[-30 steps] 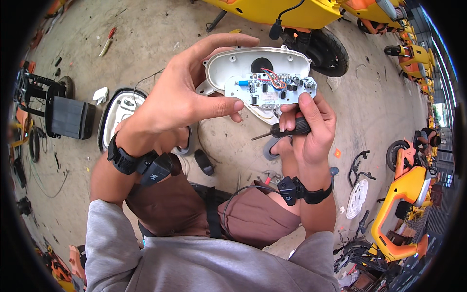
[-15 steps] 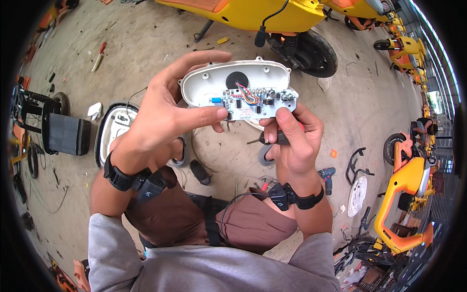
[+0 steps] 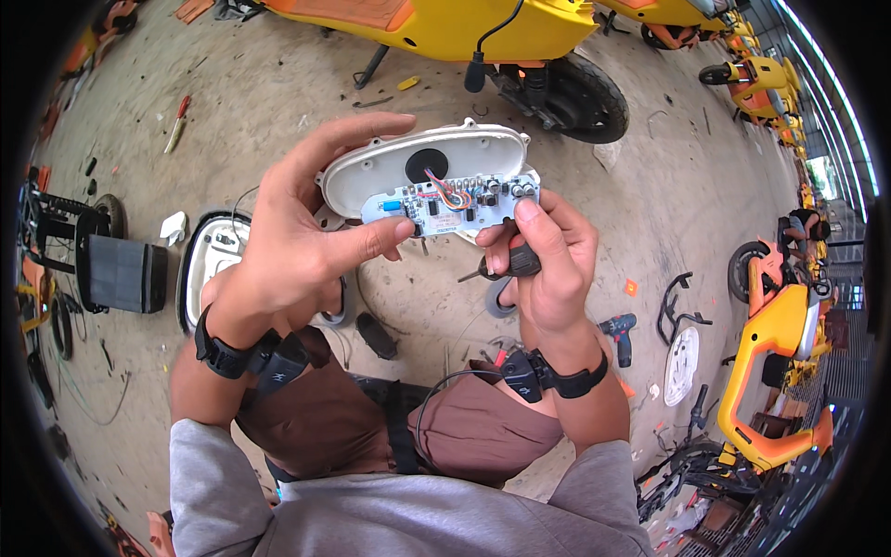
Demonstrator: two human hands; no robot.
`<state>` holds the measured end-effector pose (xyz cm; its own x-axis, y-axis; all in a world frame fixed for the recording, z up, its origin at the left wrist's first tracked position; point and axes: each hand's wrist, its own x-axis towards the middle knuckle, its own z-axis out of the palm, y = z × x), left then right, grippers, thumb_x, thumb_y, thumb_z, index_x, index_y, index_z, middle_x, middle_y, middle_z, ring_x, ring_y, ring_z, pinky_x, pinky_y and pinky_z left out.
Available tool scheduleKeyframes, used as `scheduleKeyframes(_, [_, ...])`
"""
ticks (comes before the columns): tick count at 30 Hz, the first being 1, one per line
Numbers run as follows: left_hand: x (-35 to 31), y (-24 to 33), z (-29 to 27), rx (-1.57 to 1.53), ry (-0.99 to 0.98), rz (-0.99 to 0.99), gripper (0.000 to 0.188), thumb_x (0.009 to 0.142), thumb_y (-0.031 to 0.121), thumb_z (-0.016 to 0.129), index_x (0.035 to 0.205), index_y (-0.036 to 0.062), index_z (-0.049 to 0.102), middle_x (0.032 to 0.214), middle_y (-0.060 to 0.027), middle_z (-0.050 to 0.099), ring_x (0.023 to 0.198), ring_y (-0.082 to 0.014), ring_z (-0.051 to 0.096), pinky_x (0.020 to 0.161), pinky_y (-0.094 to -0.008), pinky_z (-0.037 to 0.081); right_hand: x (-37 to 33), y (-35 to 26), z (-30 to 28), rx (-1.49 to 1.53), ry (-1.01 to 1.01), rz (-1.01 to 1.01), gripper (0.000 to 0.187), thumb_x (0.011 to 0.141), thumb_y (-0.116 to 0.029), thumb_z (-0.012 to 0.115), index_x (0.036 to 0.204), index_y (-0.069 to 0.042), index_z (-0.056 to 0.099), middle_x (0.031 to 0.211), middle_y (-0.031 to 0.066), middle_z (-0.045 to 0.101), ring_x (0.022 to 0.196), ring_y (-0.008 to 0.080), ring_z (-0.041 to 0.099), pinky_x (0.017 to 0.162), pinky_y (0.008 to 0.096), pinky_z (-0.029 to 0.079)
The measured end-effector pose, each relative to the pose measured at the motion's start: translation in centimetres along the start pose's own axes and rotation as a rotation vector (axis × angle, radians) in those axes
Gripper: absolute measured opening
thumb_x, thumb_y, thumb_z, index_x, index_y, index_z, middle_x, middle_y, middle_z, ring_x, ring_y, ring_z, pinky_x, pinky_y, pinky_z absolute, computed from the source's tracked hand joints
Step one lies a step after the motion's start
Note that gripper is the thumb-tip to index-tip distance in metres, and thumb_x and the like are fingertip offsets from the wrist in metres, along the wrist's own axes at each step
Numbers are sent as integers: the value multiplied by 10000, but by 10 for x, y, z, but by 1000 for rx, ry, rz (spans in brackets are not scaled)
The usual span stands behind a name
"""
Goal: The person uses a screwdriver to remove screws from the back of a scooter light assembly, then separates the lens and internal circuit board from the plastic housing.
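Observation:
A white circuit board (image 3: 447, 222) with thin coloured wires lies before an oval white plastic housing (image 3: 371, 176). Those wires run up to a round black patch inside the housing. My left hand (image 3: 302, 218) is closed around the left end, its thumb on the board's lower left edge and its fingers by the housing. The right hand (image 3: 561, 265) pinches the board's right end under its thumb. Tucked in that same hand is a short screwdriver (image 3: 524, 262) with a black and red handle, its shaft pointing left. Some fingertips are hidden behind the parts.
Beyond my hands stands a yellow scooter (image 3: 427, 32). A white shell (image 3: 197, 269) lies to the left, near a black box (image 3: 127, 269). To the right are a power drill (image 3: 620, 336), a white cover (image 3: 682, 367) and a yellow-orange frame (image 3: 742, 390).
The whole scene has shifted slightly left in the view. The board and housing have tilted a little, and the board's left end now shows above my left thumb. Both hands keep their grip.

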<state>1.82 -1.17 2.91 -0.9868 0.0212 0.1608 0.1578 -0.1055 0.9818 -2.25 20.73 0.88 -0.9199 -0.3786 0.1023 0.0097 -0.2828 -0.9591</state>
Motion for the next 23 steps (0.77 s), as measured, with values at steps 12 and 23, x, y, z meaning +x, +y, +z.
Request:
scheduleKeyframes(12, [-4,-4,2,87,16,95,552,754,-66,719,1271,-12,534,1187,-117,592,872,-120,624,634,-235,551,0,6,1,-49,77,8,231,921,-207,590,918,18,646,713,93,668,577,72,544,539,205,427])
scheduleKeyframes(23, [-6,-2,1,128,-16,43,556,767,-51,720,1287,13,534,1210,-102,591,863,-105,623,657,-237,549,-2,4,2,-93,109,-4,228,914,-211,608,899,12,653,693,81,660,597,78,567,564,210,462])
